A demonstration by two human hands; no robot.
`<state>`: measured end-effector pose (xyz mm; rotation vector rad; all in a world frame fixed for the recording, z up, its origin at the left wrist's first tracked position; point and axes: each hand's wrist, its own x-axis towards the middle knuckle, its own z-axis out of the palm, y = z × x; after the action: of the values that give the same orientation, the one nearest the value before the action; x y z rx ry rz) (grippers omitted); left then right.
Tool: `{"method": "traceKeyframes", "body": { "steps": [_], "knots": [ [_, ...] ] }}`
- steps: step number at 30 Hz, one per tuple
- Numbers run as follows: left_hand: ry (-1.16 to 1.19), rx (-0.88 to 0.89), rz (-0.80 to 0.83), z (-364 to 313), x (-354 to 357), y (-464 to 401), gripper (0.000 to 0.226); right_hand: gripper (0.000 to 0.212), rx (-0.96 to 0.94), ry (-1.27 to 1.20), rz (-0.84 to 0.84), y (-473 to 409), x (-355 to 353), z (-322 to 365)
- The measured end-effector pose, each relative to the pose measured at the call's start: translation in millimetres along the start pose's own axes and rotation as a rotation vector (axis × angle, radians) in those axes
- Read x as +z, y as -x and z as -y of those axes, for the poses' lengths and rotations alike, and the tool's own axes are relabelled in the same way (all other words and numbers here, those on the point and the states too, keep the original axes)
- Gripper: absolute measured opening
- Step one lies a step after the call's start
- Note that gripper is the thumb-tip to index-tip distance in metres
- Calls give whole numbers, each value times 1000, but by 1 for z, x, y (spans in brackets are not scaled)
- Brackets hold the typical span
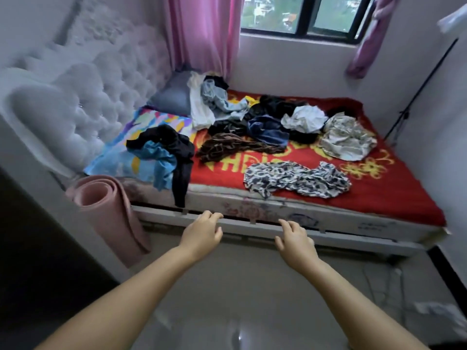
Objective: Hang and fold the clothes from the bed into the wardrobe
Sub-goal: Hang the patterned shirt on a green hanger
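- The bed (336, 218) fills the middle of the view, its long side facing the person, with a red blanket (394, 190) with yellow lettering and flowers spread over most of the mattress.
- A padded white headboard (106, 97) stands at the bed's left end, and pink curtains (202, 31) hang beside the window (303, 13) behind the bed.
- A rolled pink mat (108, 210) leans against the bed's near left corner.
- The clothes lie loose and crumpled on top of the bed: a big pile (252, 114) of dark, white and pale blue pieces toward the window side, and a cream patterned garment (346, 137) to its right.
- A black-and-white spotted garment (295, 178) lies stretched near the front edge.
- A black and blue bundle (164, 152) sits on a colourful pillow (151, 120), with one black end hanging over the mattress edge.
- A brown striped piece (235, 147) lies between that bundle and the big pile.
- The left hand (202, 233) reaches toward the bed frame, fingers loosely bent, holding nothing.
- The right hand (295, 241) reaches out alongside it, fingers relaxed and spread, also holding nothing, short of the spotted garment.
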<state>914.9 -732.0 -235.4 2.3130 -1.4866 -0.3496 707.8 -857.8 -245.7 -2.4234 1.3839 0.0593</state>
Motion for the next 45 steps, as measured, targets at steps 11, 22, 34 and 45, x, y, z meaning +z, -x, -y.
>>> {"method": "traceKeyframes", "body": {
  "steps": [11, 22, 34, 45],
  "knots": [
    [39, 135, 177, -59, 76, -151, 37, 52, 167, 0, 67, -89, -3, -101],
    [-50, 243, 352, -102, 108, -363, 36, 48, 413, -96, 119, -236, -41, -190],
    [-152, 238, 560, -212, 245, -564, 33, 50, 499, -175, 273, -424, -56, -370],
    [-110, 144, 628, -304, 432, -720, 34, 47, 631, -252, 201, -617, -24, -523]
  ]
}}
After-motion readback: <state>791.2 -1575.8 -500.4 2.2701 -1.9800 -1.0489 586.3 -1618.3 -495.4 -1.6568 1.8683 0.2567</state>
